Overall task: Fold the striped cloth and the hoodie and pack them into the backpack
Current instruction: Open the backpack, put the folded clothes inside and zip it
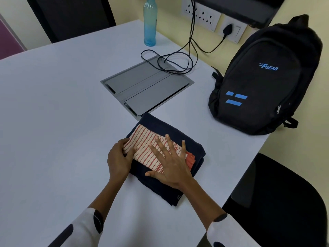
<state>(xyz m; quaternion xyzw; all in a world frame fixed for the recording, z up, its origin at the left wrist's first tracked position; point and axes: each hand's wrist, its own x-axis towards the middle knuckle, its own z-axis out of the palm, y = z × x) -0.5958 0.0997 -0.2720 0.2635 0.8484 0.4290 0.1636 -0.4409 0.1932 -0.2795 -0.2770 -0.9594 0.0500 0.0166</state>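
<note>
Pale desk [53, 104] by a yellow wall, and on it the folded striped cloth [147, 148] sits squarely on top of the folded navy hoodie [194, 148], near the front edge, with the left hand [119, 157] curled round the cloth's near-left edge, thumb on top, while the right hand [169, 163] lies flat across it with fingers spread. To do this well, I'd say press the air out, square the edges, then slide both hands under the hoodie and lift the stack as one toward the backpack [263, 77], which stands upright well apart at the right, its zips apparently closed. Count it up: one cloth, one hoodie, one backpack, one blue bottle [150, 24], two hands.
</note>
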